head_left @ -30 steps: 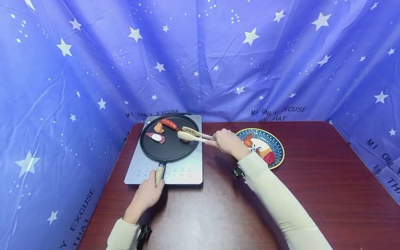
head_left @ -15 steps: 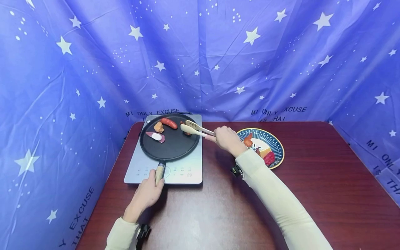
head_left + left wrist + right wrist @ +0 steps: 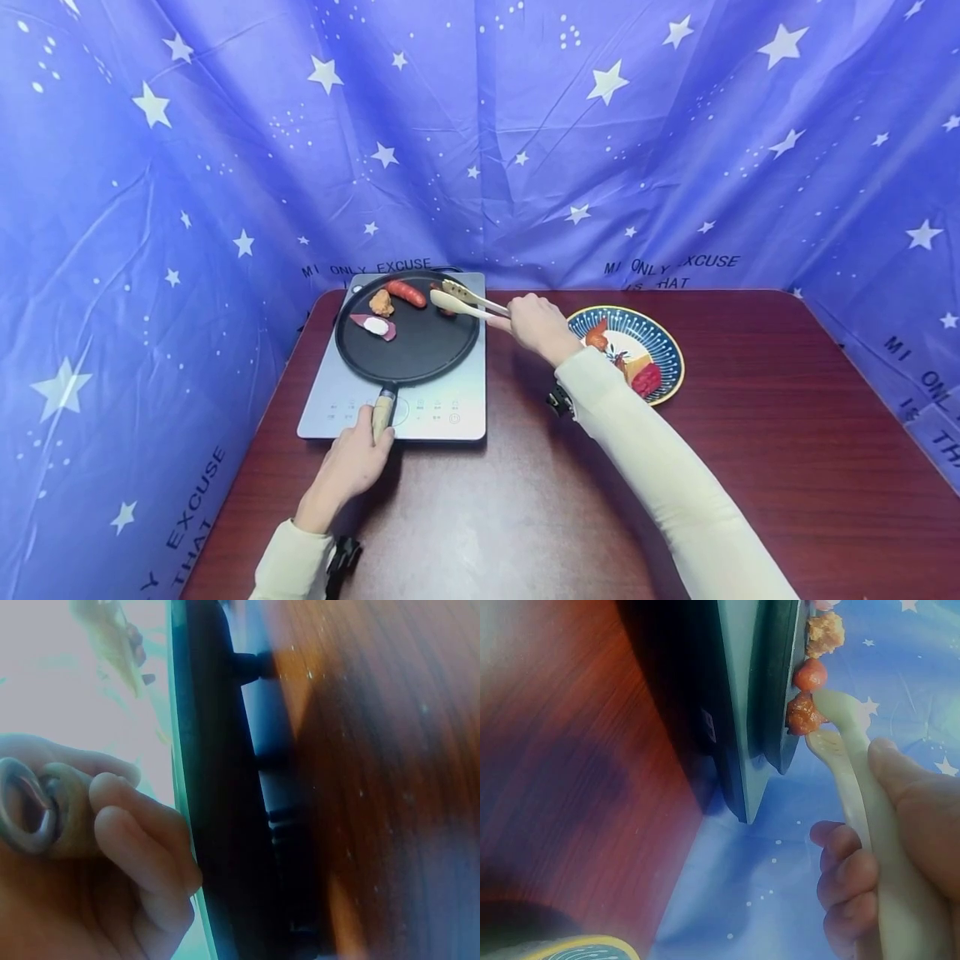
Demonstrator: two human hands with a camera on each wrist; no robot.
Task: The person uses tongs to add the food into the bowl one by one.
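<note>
Right there, at the right side of the black pan, a browned food piece lay at the tips of the pale tongs; whether they pinched it could not be told. The right hand gripped the tongs, its forearm slanting in from the near right. The left hand was wrapped round the pan's handle, its forearm coming from the near left. On the pan's far and left parts lay a red sausage, a golden nugget and a purple-and-white piece. The pan sat on a silver cooktop. To the right on the counter, a blue-patterned plate held an orange-brown piece on its left and a red one on its near right.
</note>
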